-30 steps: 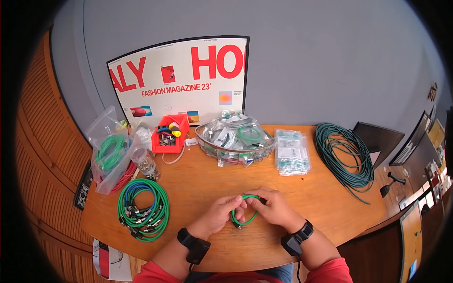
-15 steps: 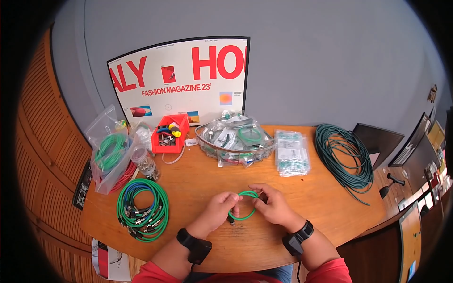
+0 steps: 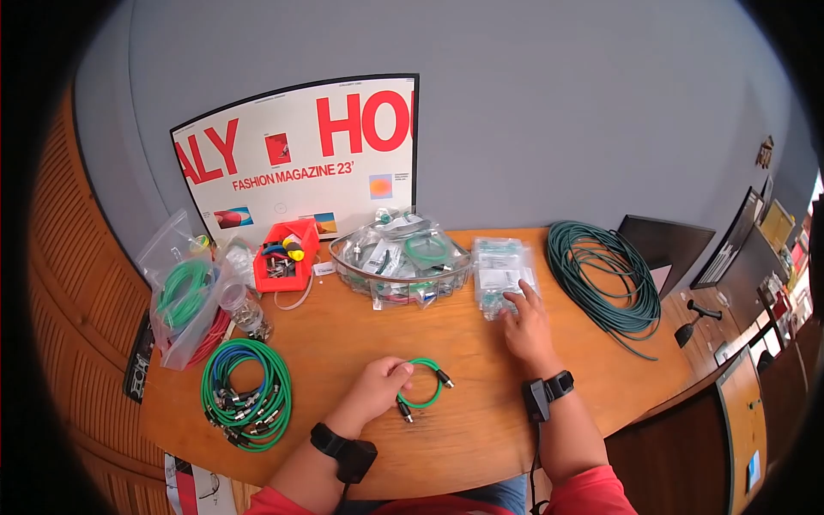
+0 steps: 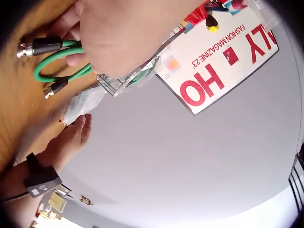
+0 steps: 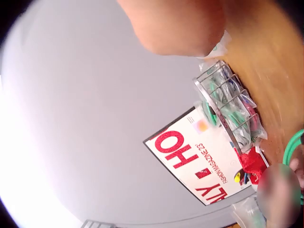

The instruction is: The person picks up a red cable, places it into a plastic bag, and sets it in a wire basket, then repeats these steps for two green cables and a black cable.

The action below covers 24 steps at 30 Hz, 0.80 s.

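Observation:
A short green cable (image 3: 440,390) with black and silver connectors forms a loop, its left side gripped by my left hand (image 3: 378,390). In the left wrist view both connector ends of the cable (image 4: 42,71) stick out past the fingers of the left hand (image 4: 114,38). My right hand (image 3: 530,333), holding nothing that shows, reaches over the front edge of the stack of clear plastic bags (image 3: 505,268), fingers extended. Whether its fingertips touch the bags I cannot tell. Most of the right hand (image 5: 178,28) hides its own fingers in the right wrist view.
Coiled green and blue cables (image 3: 281,399) lie at the left, near a clear jar (image 3: 243,309) and a bag of green cable (image 3: 182,296). Behind stand a red bin (image 3: 302,276), a wire basket of bagged cables (image 3: 403,294) and a monitor (image 3: 300,189). A dark green coil (image 3: 571,283) lies at the right.
My right hand has let go of the green cable and moved forward and right to the plastic bags. The left hand still grips the cable. The head view has shifted slightly.

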Motion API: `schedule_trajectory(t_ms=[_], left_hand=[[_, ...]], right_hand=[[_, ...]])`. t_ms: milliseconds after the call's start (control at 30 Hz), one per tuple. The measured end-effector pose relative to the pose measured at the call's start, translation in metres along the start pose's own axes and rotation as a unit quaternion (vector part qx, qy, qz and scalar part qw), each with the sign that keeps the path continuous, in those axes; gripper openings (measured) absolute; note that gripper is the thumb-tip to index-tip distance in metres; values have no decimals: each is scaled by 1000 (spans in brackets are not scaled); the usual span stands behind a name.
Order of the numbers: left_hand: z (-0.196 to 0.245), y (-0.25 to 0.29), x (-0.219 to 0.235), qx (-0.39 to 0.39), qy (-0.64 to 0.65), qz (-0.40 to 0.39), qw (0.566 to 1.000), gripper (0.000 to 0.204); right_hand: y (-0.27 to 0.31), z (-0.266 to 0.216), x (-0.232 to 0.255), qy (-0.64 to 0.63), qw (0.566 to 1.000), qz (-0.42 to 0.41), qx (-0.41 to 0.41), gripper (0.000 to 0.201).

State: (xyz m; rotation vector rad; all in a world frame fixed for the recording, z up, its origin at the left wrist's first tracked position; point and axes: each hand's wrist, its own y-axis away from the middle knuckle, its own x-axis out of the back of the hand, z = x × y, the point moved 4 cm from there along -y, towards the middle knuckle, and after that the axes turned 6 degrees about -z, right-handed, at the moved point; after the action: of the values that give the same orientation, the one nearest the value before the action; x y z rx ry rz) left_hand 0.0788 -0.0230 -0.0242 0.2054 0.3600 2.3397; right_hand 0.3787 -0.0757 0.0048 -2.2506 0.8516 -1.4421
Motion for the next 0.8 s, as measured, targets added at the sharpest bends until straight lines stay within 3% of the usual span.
schedule_trajectory(t_ms=[67,167,300,367,400,467,567,633,733,800], left_hand=[[4,2,7,-67,-230,82,967,32],[22,13,5,-111,-297,134,939,29],[23,13,7,-147,-310,181,922,27],[18,11,11,-159,-329,200,909,25],[16,11,12,-158,-325,206,909,25],[16,11,11,-179,-367,203,890,23],[5,3,12,-209,-353,183,894,22],[7,5,8,-188,-330,176,908,22],[16,11,1,-161,-293,151,930,22],[17,12,0,-156,-278,136,938,22]], right_hand=[[-1,11,-8,11,999,-28,-27,32],[-7,7,-13,69,996,-57,-15,35],[-26,0,-19,129,989,-66,17,38],[-43,27,-31,113,991,-26,-64,46],[-51,24,-29,113,992,-28,-57,46],[-61,30,-26,140,962,-90,-218,55],[-69,33,-30,176,951,-120,-226,62],[-72,33,-31,183,945,-141,-232,63],[-70,32,-31,179,957,-104,-203,61],[-71,38,-29,172,971,1,-167,56]])
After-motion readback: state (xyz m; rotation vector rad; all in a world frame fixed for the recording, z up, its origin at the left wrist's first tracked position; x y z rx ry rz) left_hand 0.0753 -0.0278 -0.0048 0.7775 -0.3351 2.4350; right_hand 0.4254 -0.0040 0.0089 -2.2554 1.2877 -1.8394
